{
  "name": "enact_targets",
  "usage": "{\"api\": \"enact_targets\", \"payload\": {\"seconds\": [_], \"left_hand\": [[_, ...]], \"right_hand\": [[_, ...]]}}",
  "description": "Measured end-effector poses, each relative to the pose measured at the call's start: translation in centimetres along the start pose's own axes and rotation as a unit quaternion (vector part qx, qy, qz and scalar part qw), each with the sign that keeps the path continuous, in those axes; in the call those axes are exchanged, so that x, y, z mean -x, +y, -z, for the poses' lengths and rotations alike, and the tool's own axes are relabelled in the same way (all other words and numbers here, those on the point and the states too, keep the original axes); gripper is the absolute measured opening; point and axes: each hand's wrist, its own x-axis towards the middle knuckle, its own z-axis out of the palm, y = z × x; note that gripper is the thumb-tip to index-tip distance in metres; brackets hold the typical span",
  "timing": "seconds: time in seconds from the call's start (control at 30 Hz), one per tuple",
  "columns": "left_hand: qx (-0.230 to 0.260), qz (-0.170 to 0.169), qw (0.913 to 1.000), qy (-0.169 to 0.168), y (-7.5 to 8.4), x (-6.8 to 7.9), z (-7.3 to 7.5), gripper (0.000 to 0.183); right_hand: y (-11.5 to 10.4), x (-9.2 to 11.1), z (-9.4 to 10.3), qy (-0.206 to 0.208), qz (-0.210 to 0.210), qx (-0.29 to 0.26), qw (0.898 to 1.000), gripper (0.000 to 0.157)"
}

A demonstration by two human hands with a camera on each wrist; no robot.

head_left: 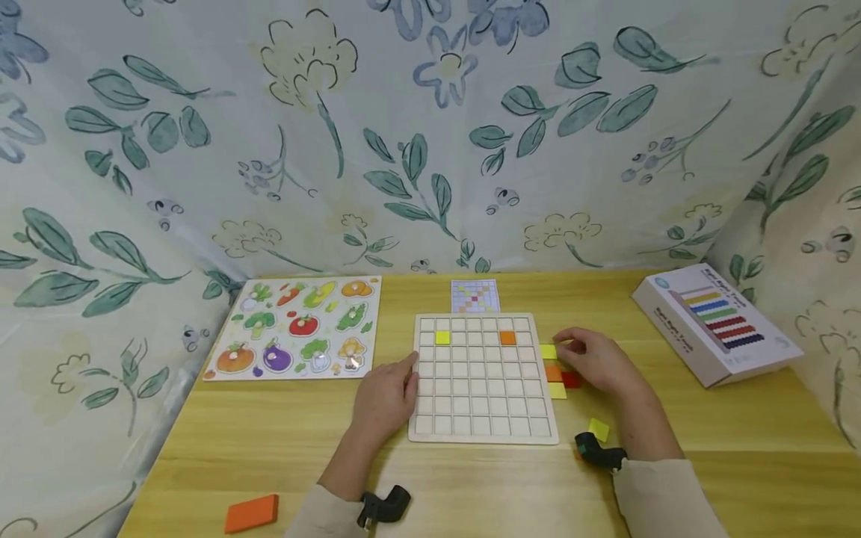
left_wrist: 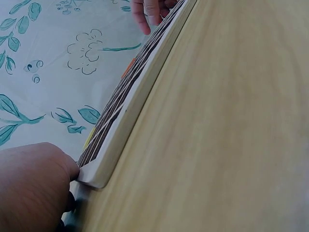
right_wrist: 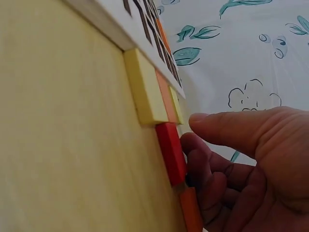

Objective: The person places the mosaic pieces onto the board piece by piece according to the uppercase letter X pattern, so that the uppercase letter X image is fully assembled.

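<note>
Orange block (head_left: 252,514) lies at eight o'clock from the grid board (head_left: 480,388); left hand (head_left: 383,398), index straight, touches the board's nine-o'clock edge; coloured tiles (head_left: 557,391) sit at three o'clock; beside them, right hand (head_left: 599,362) hangs loosely bent, thumb and fingertips apart.

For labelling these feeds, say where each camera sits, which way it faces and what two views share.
Head: on the head, facing forward and down at the grid board; left hand, right hand and forearms show.
Left wrist: on that wrist, facing along the board's edge; left hand at lower left, right hand's fingers at top.
Right wrist: on that wrist, facing the red tile near the board; right hand shows.
Head and right wrist share the red tile.
</note>
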Motion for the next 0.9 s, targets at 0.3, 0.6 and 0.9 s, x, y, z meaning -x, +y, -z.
{"api": "enact_targets", "payload": {"seconds": [0.3, 0.6, 0.9], "left_hand": [[-0.001, 0.002, 1.0000, -0.001, -0.10, 0.00, -0.10, 0.039], [-0.002, 0.004, 1.0000, -0.004, 0.00, -0.04, -0.01, 0.039], [-0.006, 0.003, 1.0000, -0.002, 0.02, -0.02, 0.03, 0.039]], "right_hand": [[0.73, -0.42, -0.44, -0.002, 0.031, 0.012, 0.999, 0.039], [0.57, -0.53, -0.51, -0.005, 0.022, 0.015, 1.000, 0.036], [0.53, -0.62, -0.55, -0.002, 0.014, 0.022, 1.000, 0.036]]}}
